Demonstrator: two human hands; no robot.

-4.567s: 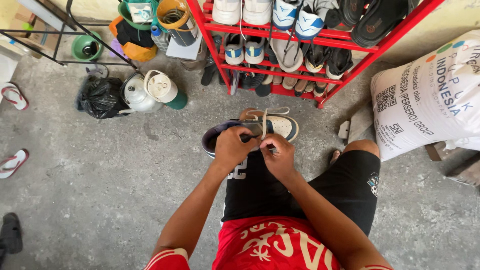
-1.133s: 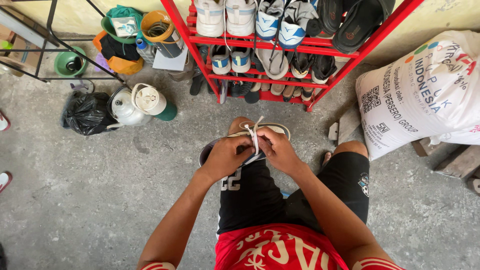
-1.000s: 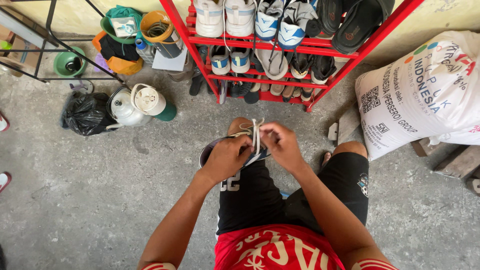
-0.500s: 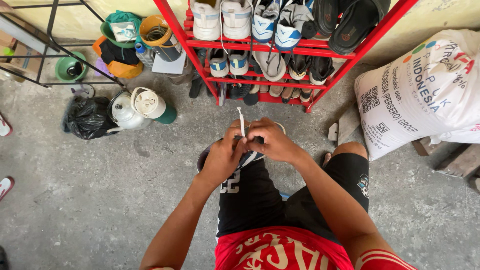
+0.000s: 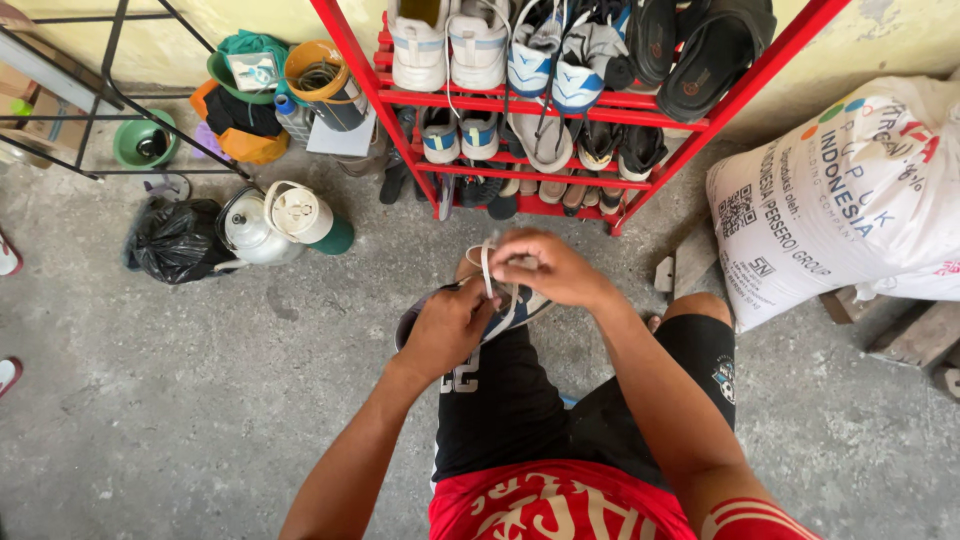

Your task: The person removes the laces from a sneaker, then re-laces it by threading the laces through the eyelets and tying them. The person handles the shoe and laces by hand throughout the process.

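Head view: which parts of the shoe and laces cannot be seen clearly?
- Shoe: most of it is hidden under the left hand and right hand.
- White lace: the knot is covered by the fingers.
- Sole: faces away.

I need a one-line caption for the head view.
Both hands, left hand and right hand, pull white laces on a shoe before a red rack.

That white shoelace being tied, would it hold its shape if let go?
Probably not: the white shoelace bends in a loose loop between the right hand and left hand, so it looks floppy. It seems thin and light.
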